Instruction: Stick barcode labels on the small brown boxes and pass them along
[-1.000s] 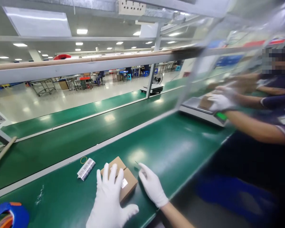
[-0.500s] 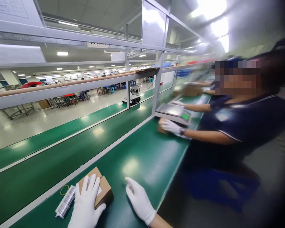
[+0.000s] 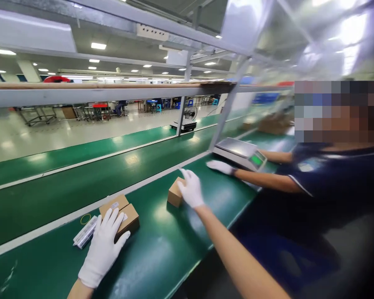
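My left hand (image 3: 103, 245), in a white glove, lies with spread fingers over two small cardboard boxes (image 3: 130, 214) set side by side on the green work surface. White labels show on the boxes' tops. Left of them rest a silvery printed bundle (image 3: 84, 232), its kind unclear, and a yellow rubber band (image 3: 85, 219). Farther right, my gloved right hand (image 3: 192, 189) reaches out and grips another small cardboard box (image 3: 175, 193) by its far and right sides. Its fingers partly cover that box.
A co-worker's gloved hand (image 3: 220, 167) is just beyond my right hand, beside a weighing scale (image 3: 237, 148) with a green display. A metal post (image 3: 227, 114) and pale rail run along the far edge. Beyond lies a green conveyor belt (image 3: 112, 174).
My right hand has moved forward and right to the single box. The co-worker's hand, earlier on a box by the scale, is now apart from it. My view has shifted.
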{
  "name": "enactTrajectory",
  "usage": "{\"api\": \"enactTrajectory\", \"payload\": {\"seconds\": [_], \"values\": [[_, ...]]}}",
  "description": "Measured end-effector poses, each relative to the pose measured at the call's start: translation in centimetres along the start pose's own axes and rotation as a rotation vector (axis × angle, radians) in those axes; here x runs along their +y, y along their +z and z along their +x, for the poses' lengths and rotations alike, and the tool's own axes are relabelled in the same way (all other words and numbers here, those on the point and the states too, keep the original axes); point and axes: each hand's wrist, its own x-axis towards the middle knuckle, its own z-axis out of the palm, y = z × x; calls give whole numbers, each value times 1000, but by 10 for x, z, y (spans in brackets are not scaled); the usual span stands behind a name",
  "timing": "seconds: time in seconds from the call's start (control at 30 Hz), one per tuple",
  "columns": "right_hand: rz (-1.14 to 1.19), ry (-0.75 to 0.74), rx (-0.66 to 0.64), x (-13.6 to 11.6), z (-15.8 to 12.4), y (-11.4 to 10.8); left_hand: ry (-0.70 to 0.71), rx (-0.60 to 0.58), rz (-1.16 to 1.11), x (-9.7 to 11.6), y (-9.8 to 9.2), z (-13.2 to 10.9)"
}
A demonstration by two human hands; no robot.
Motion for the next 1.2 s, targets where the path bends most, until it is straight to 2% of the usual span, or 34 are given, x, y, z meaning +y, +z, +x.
{"api": "enactTrajectory", "payload": {"seconds": [0.07, 0.17, 0.27, 0.37, 0.43, 0.5, 0.57, 0.67, 0.73, 0.83, 0.9, 1.03, 1.2], "values": [[16, 64, -58, 14, 13, 6, -47, 91, -85, -1, 2, -16], [51, 107, -191, 13, -11, 22, -138, 206, -188, -5, 4, -35], [65, 87, -295, -11, -66, 38, -222, 264, -220, -15, -1, -41], [81, 55, -352, -44, -117, 58, -333, 286, -199, -35, -10, -36], [80, 53, -359, -65, -138, 74, -425, 295, -175, -55, -14, -34], [73, 58, -362, -84, -147, 90, -515, 284, -167, -73, -15, -35], [71, 58, -367, -97, -145, 102, -588, 252, -177, -87, -12, -41], [48, 46, -371, -111, -136, 110, -648, 203, -214, -96, -4, -51], [17, 4, -361, -116, -128, 106, -673, 172, -248, -97, 0, -56], [21, -87, -351, -125, -110, 89, -690, 130, -285, -96, 4, -58], [62, -60, -473, -134, -95, 73, -697, 107, -294, -97, 5, -57], [112, 126, -842, -151, -67, 57, -704, 98, -289, -98, 6, -56], [41, 147, -964, -154, -62, 67, -719, 78, -261, -99, 5, -57]]}}
